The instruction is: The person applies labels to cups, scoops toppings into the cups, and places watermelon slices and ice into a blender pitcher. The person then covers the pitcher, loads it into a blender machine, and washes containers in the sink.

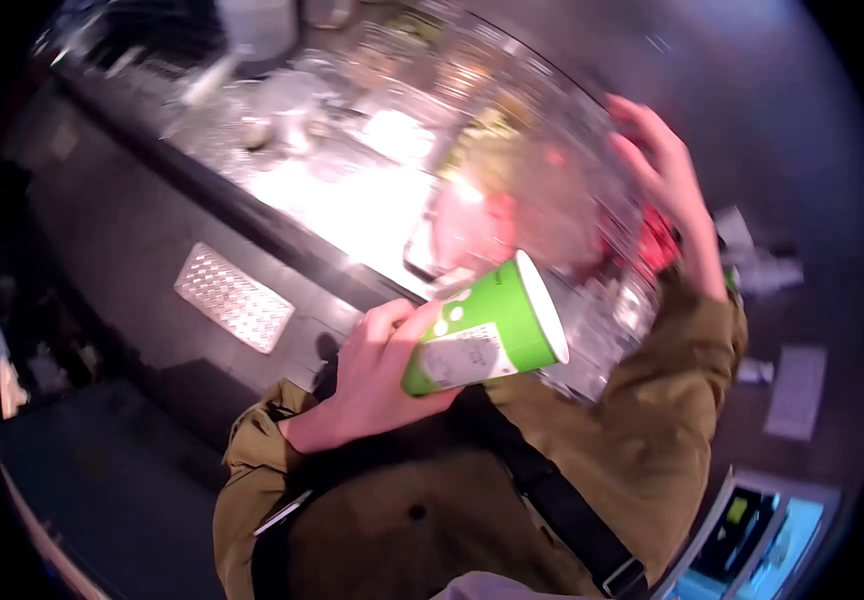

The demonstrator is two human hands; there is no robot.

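A green paper cup (pixel 527 325) with a white rim and a printed white label is tilted, its rim toward the right. My left hand (pixel 377 375) is wrapped round the lower part of the cup. Farther up and to the right, my right hand (pixel 662 160) has its fingers apart and holds nothing, beside the right edge of a clear container area (pixel 592 120). Under the clear surface lie blurred yellow-green, pink and red contents. A red item (pixel 658 240) is just below my right hand.
A perforated metal plate (pixel 235 298) lies left of my left hand. White papers (pixel 797 393) are at the right, above a device with a lit blue screen (pixel 792 540). A whitish container (pixel 257 28) stands at the top left.
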